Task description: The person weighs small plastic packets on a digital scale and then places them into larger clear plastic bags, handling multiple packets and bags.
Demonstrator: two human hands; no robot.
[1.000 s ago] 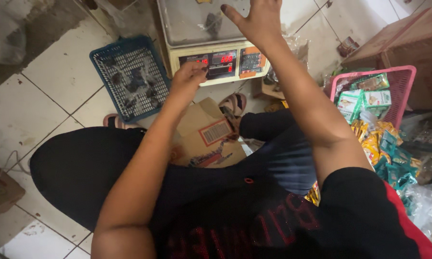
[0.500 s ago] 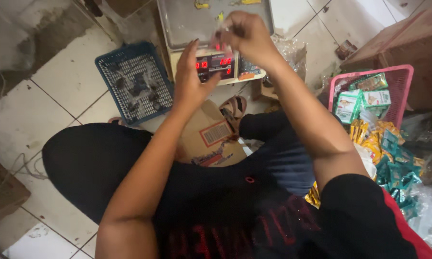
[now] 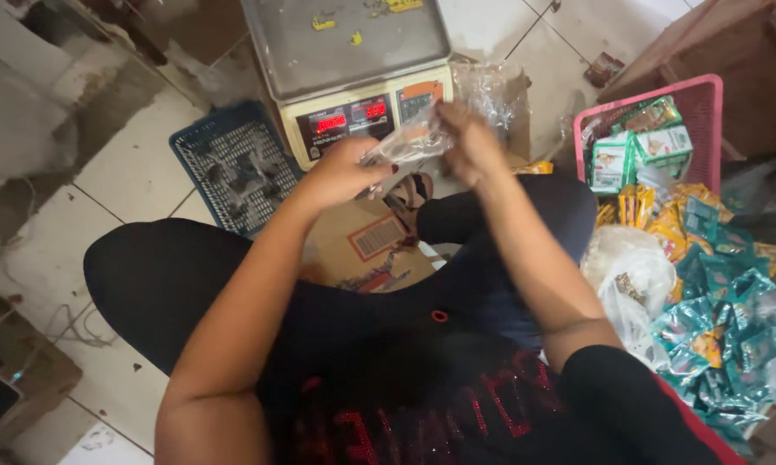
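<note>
Now both hands have come down from the scale and meet in front of it, where a second ago the right one was stretched up over the steel pan and the left hovered at the display. Going left to right: a blue plastic basket [image 3: 237, 168] sits on the tiled floor [image 3: 129, 172] at the left, just beside the near left corner of the weighing scale [image 3: 353, 77], with small dark bits lying in it. The scale's pan carries only a few yellow scraps near its far edge, and its red readouts glow along the near edge. The left hand [image 3: 340, 172] is closed on one end of a small clear plastic bag [image 3: 409, 142], and the right hand [image 3: 465, 142] pinches the other end, so the two are together and clamped on the bag, held in the air just in front of the scale's near edge and above a flattened cardboard piece [image 3: 362, 245] on the floor between the knees. What the bag holds I cannot tell; it is crumpled and partly hidden by the fingers. By my reading the bag was lifted off the pan, so the weighing of it looks finished and the hands are working at its mouth. Right of them stands a pink basket [image 3: 706, 95] with green and white packets, and near it a heap of teal sachets [image 3: 715, 310] spreads toward the right edge.
</note>
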